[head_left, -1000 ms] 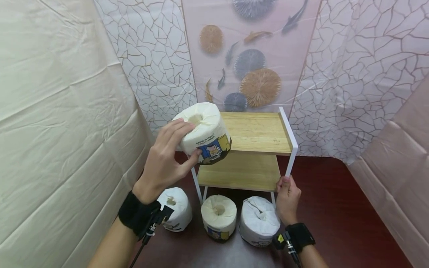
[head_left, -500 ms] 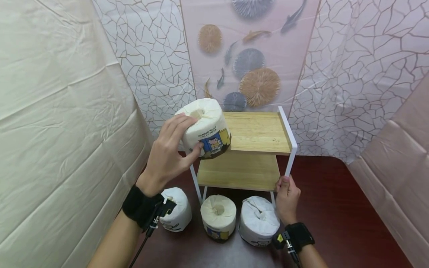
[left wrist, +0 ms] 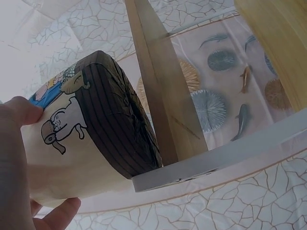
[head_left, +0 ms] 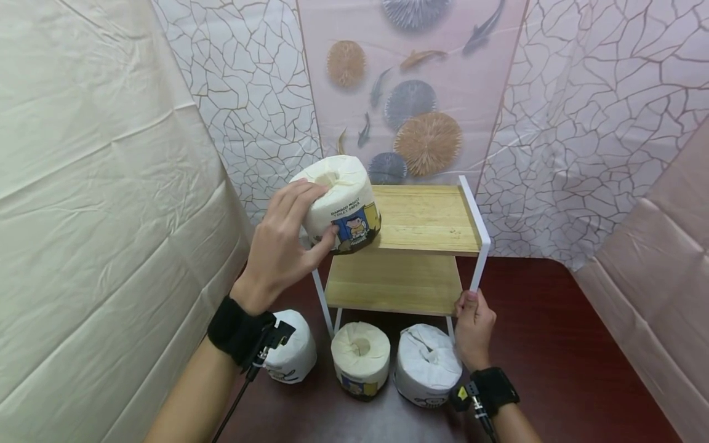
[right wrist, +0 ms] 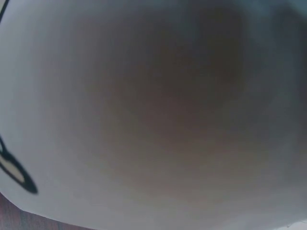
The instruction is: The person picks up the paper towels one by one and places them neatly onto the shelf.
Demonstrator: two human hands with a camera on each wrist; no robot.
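Observation:
My left hand point(head_left: 285, 237) grips a wrapped toilet paper roll point(head_left: 342, 200) with a blue and yellow picture on its side, thumb in front and fingers over the top. The roll is raised and slightly tilted, overlapping the left end of the upper wooden shelf point(head_left: 423, 215). In the left wrist view its dark striped base point(left wrist: 120, 120) is right at the shelf's white frame point(left wrist: 216, 155). My right hand point(head_left: 476, 326) holds the white right-hand post of the rack. A pale roll point(right wrist: 144, 143) fills the right wrist view, blurred, and that hand is hidden there.
Below, the lower wooden shelf point(head_left: 393, 283) bears nothing. In front of the rack on the dark red table point(head_left: 565, 357) stand a white roll point(head_left: 293, 347) at left, a cream roll point(head_left: 361, 357) in the middle and another white roll point(head_left: 428, 363) near the right hand. A cream cloth wall point(head_left: 127, 184) rises at left.
My left hand has lifted the toilet paper roll a little higher and brought it slightly to the right, setting it more upright. My right hand stays on the post.

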